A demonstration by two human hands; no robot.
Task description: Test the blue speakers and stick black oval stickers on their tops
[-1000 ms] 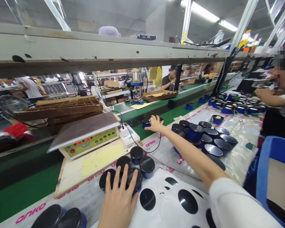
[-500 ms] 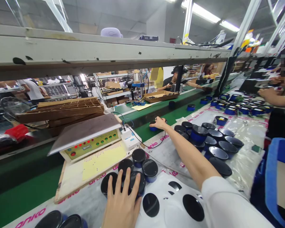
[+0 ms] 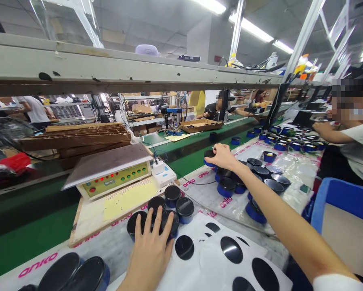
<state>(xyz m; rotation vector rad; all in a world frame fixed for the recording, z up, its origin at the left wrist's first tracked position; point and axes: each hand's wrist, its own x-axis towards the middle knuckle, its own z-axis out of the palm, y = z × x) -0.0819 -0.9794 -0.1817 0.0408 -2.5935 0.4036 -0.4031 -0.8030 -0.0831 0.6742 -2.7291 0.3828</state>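
Note:
My left hand [image 3: 151, 246] lies with its fingers spread over the tops of a small group of round, black-topped blue units [image 3: 185, 208]. My right hand [image 3: 225, 157], arm stretched far forward, grips a similar black-and-blue round unit [image 3: 209, 159] by its edge. It is held at the near side of the green conveyor belt, above a cluster of the same units [image 3: 226, 186]. Beside my left hand lies a white sheet [image 3: 210, 258] with black round discs [image 3: 231, 249] on it.
A control box [image 3: 114, 176] with lit buttons stands on a board at left. Two large round units [image 3: 89, 270] sit at lower left. A green conveyor [image 3: 187, 161] runs behind. A blue bin [image 3: 323, 198] stands at right; a co-worker's arm [image 3: 335, 133] is beyond. A shelf beam [image 3: 139, 70] spans overhead.
My right hand has lifted the round unit from the belt and brought it right, over the cluster. My left hand stays on its group. The view has shifted slightly.

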